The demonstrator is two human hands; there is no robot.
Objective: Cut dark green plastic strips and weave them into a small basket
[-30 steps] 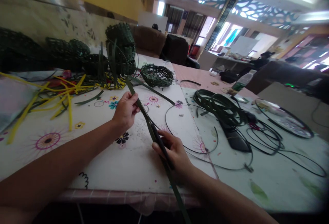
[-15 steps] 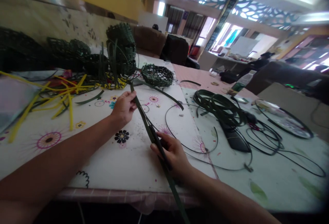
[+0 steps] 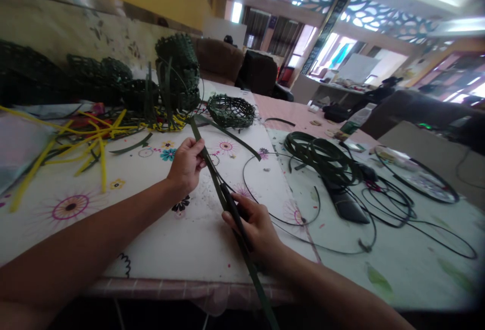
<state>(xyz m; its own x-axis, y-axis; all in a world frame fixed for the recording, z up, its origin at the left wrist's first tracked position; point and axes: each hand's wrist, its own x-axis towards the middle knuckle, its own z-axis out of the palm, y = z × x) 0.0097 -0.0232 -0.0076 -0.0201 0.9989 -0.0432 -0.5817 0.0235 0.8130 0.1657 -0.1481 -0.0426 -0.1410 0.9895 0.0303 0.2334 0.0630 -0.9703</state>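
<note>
- Currently a dark green strip [image 3: 212,173] is held stretched above the table [image 3: 182,249]: the left hand [image 3: 185,166] is pinched on its upper part, the right hand [image 3: 252,224] closed round it lower down.
- Seemingly the strip is being drawn straight; a steady two-handed pull is called for next.
- Bare cloth is left beneath both hands; the table edge lies near the wrists, a green coil [image 3: 322,155] to the right, a small woven basket [image 3: 231,111] beyond.

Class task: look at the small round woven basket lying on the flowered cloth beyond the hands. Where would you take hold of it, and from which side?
Probably the near rim of the small woven basket, from above: it sits upright, mouth open, with bare cloth in front, so thumb and fingers could pinch the wall.
</note>
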